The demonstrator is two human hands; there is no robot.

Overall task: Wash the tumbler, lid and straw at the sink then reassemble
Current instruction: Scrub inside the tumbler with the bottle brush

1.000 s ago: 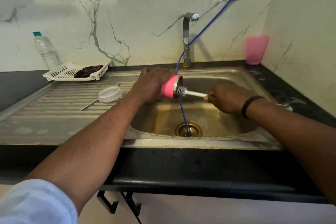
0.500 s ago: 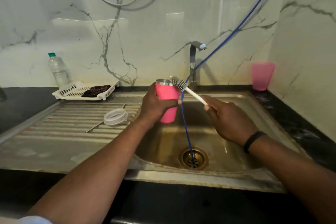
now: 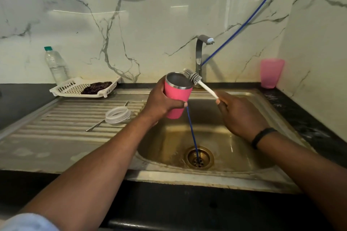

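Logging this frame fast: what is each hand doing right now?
Left hand: closed around the pink steel-rimmed tumbler.
Right hand: closed on the white-handled bottle brush, bristles at the tumbler's rim.

left arm: I see it bare from wrist to above the elbow
left sleeve point(image 3: 28, 221): pale blue fabric, pushed up high, only its edge showing
left hand point(image 3: 161, 102): bare, nothing worn
right hand point(image 3: 242, 116): bare
right wrist: I note a slim black band point(image 3: 262, 136)
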